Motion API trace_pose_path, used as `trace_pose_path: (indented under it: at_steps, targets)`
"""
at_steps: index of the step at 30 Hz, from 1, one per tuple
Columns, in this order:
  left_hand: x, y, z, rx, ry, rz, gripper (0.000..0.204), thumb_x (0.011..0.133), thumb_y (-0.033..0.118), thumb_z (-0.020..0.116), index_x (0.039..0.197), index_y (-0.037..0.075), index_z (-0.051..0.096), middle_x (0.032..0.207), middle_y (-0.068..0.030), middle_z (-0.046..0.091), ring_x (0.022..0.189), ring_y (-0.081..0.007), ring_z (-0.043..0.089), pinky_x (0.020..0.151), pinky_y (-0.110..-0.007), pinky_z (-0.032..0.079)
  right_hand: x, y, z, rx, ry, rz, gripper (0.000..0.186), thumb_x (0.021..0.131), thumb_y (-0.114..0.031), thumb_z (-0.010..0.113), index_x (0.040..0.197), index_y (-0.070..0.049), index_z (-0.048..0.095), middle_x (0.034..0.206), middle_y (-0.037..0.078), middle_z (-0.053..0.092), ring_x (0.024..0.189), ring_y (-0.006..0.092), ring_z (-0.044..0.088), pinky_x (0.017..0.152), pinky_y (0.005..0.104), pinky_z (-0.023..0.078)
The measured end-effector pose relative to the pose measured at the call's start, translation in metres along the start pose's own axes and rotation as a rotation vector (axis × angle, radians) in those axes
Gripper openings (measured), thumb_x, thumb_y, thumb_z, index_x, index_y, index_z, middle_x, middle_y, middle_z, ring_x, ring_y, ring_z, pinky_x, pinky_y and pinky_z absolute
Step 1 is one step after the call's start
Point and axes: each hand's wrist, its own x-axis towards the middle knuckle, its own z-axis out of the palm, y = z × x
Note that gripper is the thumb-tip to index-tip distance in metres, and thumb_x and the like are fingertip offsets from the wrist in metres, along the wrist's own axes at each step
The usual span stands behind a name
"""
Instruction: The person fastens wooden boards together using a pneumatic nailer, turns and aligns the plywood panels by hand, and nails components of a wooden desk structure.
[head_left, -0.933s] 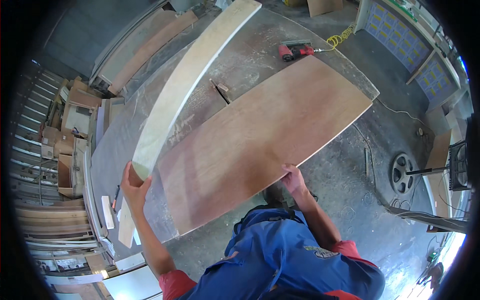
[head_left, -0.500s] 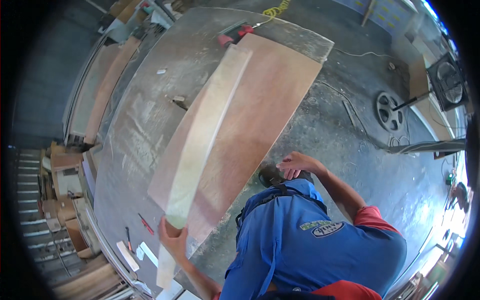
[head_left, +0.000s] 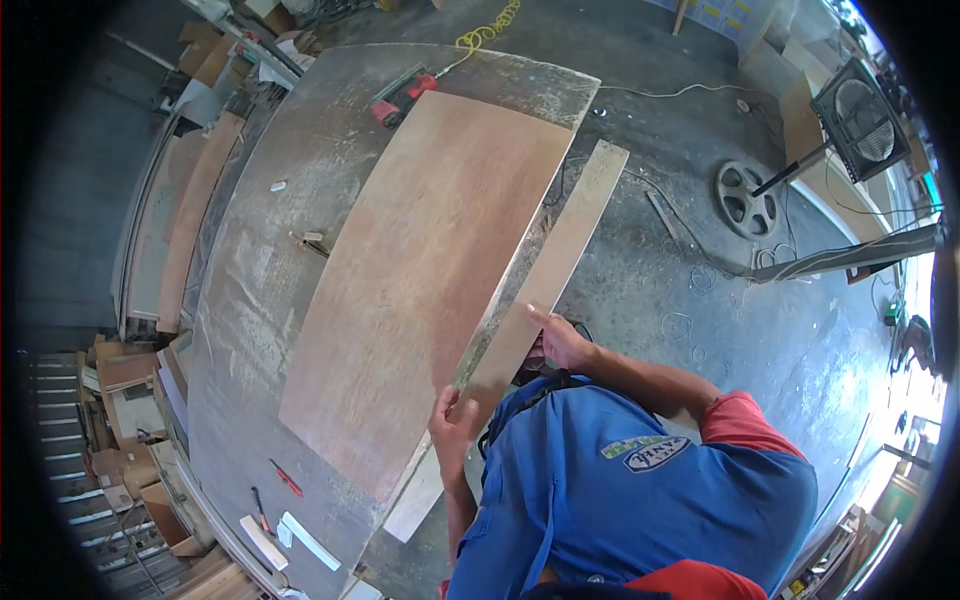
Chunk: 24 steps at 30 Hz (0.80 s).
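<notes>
A long, narrow wooden board [head_left: 578, 225] lies aslant along the table's right edge, partly out over the floor. My right hand [head_left: 560, 340] grips its right edge near the middle, thumb on top and the other fingers underneath, out of sight. Closer to the board's near end, my left hand [head_left: 455, 425] is closed on its left edge. A wide reddish plywood panel [head_left: 410, 260] rests flat on the worktable [head_left: 265, 240], just left of the board, its top face uncovered.
A red air tool [head_left: 400, 100] with a yellow coiled hose [head_left: 485, 28] sits at the table's far end. A red-handled tool [head_left: 286, 478] and white strips [head_left: 310, 541] lie near left. At the right, a fan [head_left: 860, 122] stands on a wheel-shaped base [head_left: 746, 200].
The narrow board has moved right, off the plywood panel to the table's right edge. My left hand has travelled right with it, and my right hand, free before, now grips it.
</notes>
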Motion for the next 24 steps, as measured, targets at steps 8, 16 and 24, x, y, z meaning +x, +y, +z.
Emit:
trace_pose_path:
  at_steps: [8, 16, 24]
  targets:
    - [0.054, -0.066, -0.017, -1.685, 0.455, -0.774, 0.080, 0.082, 0.028, 0.059, 0.145, -0.003, 0.020, 0.139, -0.0223, 0.039, 0.126, -0.0368, 0.046, 0.106, -0.049, 0.038, 0.012, -0.006, -0.027, -0.089, 0.126, 0.049, 0.050, 0.095, -0.048, 0.051, 0.125, -0.008, 0.052, 0.115, 0.012, 0.062, 0.103, 0.0253, 0.063, 0.085, 0.0457, 0.053]
    - [0.046, -0.043, 0.031, -0.142, -0.045, 0.061, 0.056, 0.086, 0.032, 0.064, 0.130, -0.001, 0.049, 0.122, -0.0168, 0.057, 0.115, -0.0231, 0.055, 0.097, -0.033, 0.042, 0.018, -0.029, -0.015, -0.221, 0.199, -0.057, 0.046, 0.095, -0.045, 0.053, 0.118, -0.006, 0.056, 0.102, 0.011, 0.065, 0.085, 0.0214, 0.065, 0.067, 0.0366, 0.055]
    - [0.066, 0.035, 0.039, -0.267, -0.319, -0.042, 0.047, 0.098, 0.045, 0.046, 0.085, 0.003, 0.064, 0.056, 0.0046, 0.046, 0.050, -0.0059, 0.039, 0.046, -0.025, 0.028, -0.014, -0.094, 0.050, -0.391, -0.204, -0.333, 0.053, 0.095, -0.044, 0.054, 0.128, -0.004, 0.045, 0.117, 0.006, 0.056, 0.094, 0.0152, 0.060, 0.075, 0.0317, 0.053]
